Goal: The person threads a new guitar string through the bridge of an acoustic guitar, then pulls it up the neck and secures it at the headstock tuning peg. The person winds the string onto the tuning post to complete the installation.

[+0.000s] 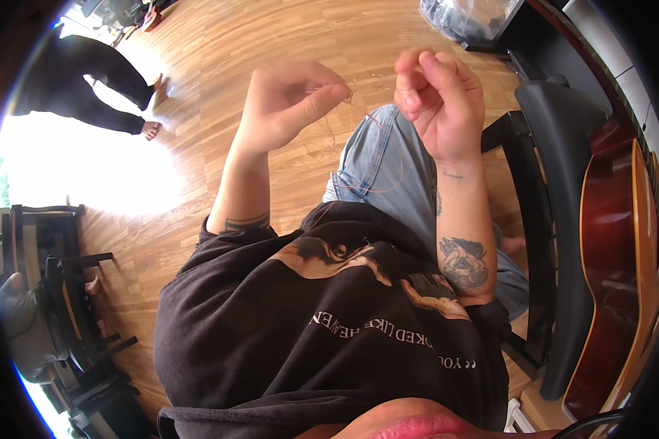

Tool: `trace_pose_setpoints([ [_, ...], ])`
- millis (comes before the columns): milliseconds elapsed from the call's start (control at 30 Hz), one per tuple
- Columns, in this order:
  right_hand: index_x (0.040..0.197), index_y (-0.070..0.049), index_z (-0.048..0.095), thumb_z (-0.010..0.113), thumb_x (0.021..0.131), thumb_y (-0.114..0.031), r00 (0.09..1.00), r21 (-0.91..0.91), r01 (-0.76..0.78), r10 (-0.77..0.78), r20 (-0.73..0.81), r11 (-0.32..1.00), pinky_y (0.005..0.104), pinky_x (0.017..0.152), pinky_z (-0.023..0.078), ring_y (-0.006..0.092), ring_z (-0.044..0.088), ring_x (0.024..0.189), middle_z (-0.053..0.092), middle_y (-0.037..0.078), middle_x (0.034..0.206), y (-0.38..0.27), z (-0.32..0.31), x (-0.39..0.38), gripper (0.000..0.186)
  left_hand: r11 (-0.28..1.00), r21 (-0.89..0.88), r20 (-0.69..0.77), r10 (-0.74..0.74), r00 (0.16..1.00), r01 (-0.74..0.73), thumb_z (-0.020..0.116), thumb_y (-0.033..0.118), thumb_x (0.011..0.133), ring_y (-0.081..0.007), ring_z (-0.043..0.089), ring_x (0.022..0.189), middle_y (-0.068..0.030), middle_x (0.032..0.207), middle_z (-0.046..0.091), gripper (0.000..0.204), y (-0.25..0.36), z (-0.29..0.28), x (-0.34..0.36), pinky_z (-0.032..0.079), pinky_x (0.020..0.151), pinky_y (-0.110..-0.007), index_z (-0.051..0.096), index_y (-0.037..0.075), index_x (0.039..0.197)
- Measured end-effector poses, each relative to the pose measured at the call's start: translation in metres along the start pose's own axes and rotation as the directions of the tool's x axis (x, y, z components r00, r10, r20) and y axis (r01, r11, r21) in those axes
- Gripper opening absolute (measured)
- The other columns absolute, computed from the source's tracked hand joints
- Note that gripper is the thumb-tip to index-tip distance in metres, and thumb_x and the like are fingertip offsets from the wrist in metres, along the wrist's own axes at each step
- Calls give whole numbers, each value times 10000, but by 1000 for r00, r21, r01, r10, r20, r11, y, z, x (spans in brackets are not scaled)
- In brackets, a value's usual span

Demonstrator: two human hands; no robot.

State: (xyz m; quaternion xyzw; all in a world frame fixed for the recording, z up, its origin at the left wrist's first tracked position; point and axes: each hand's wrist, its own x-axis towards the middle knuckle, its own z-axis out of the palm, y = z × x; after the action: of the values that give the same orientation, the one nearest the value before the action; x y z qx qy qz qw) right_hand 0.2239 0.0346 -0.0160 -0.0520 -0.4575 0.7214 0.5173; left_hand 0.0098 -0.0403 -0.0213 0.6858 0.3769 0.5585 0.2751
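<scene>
Both my hands are raised over my lap with a thin copper-coloured guitar string (401,167) between them. My left hand (289,106) is closed, thumb and index finger pinching a tangled part of the string. Loose loops of it hang down across my jeans (377,150) and toward my dark shirt (329,307). Palm up, my right hand (443,102) has its fingers curled and thumb pressed in, closed on a faint strand that reaches toward the left hand. The string's ends are too fine to follow.
A red-brown acoustic guitar (613,256) stands on its side at the right, beside a black padded bench (556,146). Clear plastic wrapping (465,18) lies at the far right. Another person's dark-trousered legs (88,73) are at the far left; black chairs (58,285) stand nearer.
</scene>
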Motion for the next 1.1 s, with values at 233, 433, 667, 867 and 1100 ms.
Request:
trace_pose_setpoints([
  [233,721,-114,436,627,990,-6,988,91,-20,6,153,996,242,584,426,101,540,666,601,45,814,2,-20,1,348,996,71,112,-57,992,49,766,-8,884,3,418,577,21,755,621,200,9,5,2,275,501,-199,766,-48,1079],
  [433,826,-86,488,688,896,104,951,-237,108,-31,307,965,226,655,462,72,514,755,522,5,936,8,-21,-3,284,997,-34,26,70,997,-69,737,-7,933,-25,569,669,-57,874,744,144,2,23,7,394,580,-177,759,-50,1068],
  [667,1027,12,683,715,935,48,991,-152,118,-107,74,981,235,632,514,88,638,743,711,76,940,21,-19,-4,103,991,115,-217,-48,975,74,799,72,908,-81,588,678,-56,899,742,139,-6,34,4,477,621,-245,792,15,1034],
  [867,1078,54,712,726,926,57,987,-343,157,-153,41,926,263,777,600,150,723,885,753,129,1025,19,-15,-9,153,988,71,-213,153,965,-140,808,73,891,-58,522,661,-73,1166,685,103,-19,38,8,401,558,-228,800,38,988],
  [1100,1084,74,708,738,905,82,953,-460,289,-296,59,839,291,877,618,164,733,970,753,149,1057,25,-13,-8,182,893,366,-247,365,898,-263,837,41,826,-51,517,653,-65,1089,723,111,-13,42,10,374,514,-227,794,52,928],
])
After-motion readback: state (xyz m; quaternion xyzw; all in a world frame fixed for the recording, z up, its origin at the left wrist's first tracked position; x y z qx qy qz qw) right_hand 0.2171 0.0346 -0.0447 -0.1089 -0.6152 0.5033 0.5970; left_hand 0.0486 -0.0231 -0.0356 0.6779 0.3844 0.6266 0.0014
